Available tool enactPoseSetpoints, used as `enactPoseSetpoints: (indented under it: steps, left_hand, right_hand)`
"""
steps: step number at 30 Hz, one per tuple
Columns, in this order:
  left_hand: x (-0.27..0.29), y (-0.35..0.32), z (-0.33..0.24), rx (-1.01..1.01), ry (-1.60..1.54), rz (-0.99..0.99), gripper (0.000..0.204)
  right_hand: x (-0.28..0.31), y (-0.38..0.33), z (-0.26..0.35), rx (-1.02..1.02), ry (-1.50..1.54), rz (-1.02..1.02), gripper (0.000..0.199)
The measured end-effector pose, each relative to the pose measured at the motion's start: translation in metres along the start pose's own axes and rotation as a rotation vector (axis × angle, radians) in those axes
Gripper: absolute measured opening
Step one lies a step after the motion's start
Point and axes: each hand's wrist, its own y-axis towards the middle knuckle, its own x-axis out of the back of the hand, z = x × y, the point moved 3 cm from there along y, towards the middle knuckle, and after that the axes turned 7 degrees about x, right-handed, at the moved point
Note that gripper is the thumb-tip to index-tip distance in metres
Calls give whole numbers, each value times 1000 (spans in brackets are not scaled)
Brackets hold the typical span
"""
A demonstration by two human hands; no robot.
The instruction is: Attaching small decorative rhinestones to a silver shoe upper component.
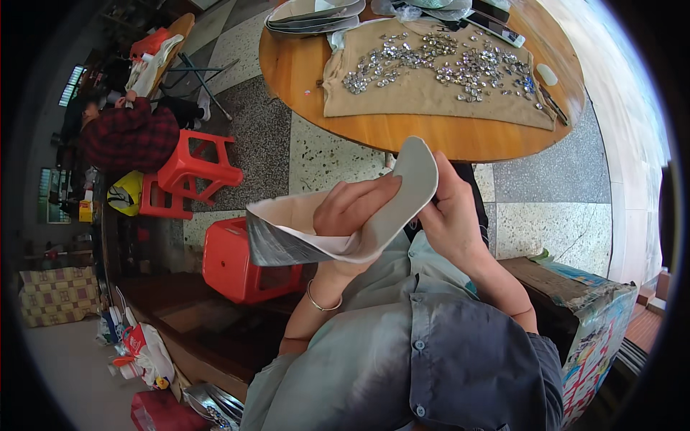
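Note:
A curved, pale-lined piece like a shoe upper point(413, 190), with dark silvery grey on its outer side, is held up in front of my chest. My left hand point(356, 205) reaches into its hollow, fingers bent together against the pale lining; part of the palm is hidden by the piece's wall. A bracelet point(323, 298) circles my left wrist. At the raised right end, my right hand point(453, 208) pinches the rim, thumb and fingers on either side of it. Beyond both hands, many clear and silvery rhinestones point(467, 68) lie spread on a beige cloth point(388, 104).
The cloth lies on a round wooden table point(302, 93), along with stacked grey shells point(316, 18), a phone point(496, 29), a white oval point(547, 74) and a dark pen-like tool point(553, 104). Red stools point(230, 262) and a seated person point(129, 136) are at left; a box point(575, 287) stands right.

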Motion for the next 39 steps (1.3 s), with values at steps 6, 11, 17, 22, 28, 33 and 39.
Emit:
enactPoseSetpoints:
  steps: [6,11,17,22,28,33,39]
  left_hand:
    - [-9,27,-11,-97,31,62,13]
    - [42,41,1,48,-178,189,17]
    - [103,48,-34,227,-216,202,15]
    - [176,31,-51,274,-444,204,20]
    - [323,1,-2,547,-777,-256,23]
    - [479,-46,43,611,-764,-525,22]
    - [644,-171,129,668,-917,-906,21]
  right_hand:
    - [17,3,-8,189,26,-210,19]
    - [42,21,26,-253,583,-7,22]
    - [-15,23,71,-83,429,342,12]
    - [-64,23,96,-112,557,26,16]
    - [140,55,13,20,1280,-75,33]
    - [370,-12,-74,157,1153,-206,33]
    - [485,-60,-27,235,500,-250,35]
